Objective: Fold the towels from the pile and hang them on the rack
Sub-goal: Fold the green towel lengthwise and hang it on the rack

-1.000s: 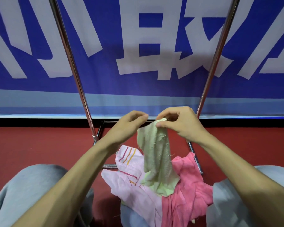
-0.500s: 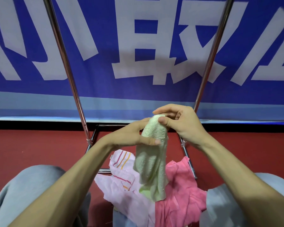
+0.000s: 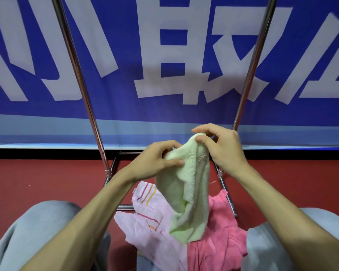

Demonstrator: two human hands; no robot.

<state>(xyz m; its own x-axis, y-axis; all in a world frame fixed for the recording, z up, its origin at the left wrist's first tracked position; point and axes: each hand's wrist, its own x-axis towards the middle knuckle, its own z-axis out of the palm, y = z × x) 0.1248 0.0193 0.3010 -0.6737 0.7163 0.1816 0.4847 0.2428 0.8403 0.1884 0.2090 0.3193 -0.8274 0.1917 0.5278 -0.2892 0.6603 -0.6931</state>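
Both hands grasp a pale green towel (image 3: 188,192), held up in the middle of the view. The right hand (image 3: 221,147) pinches its top corner between thumb and fingertips. The left hand (image 3: 155,161), slightly lower and to the left, grips the edge with its thumb lying across the cloth. The towel hangs down bunched and creased, and its lower end falls in front of the pile below, hiding where two other towels meet. Whether it touches them cannot be told. On the left of the pile lies a light pink towel (image 3: 145,208) with red and orange stripes. On the right lies a bright pink towel (image 3: 219,231), crumpled. Both rest on the red floor (image 3: 37,182) between the person's knees, which are in grey trousers (image 3: 37,231) at the near left and near right. The rack (image 3: 80,81) stands just beyond the pile. Its two shiny poles rise on the far left and far right of the hands and lean outward in the wide view. Its low base bars run along the floor, partly covered by the towels and the forearms. Behind the rack is a blue banner (image 3: 164,45) with large white characters.
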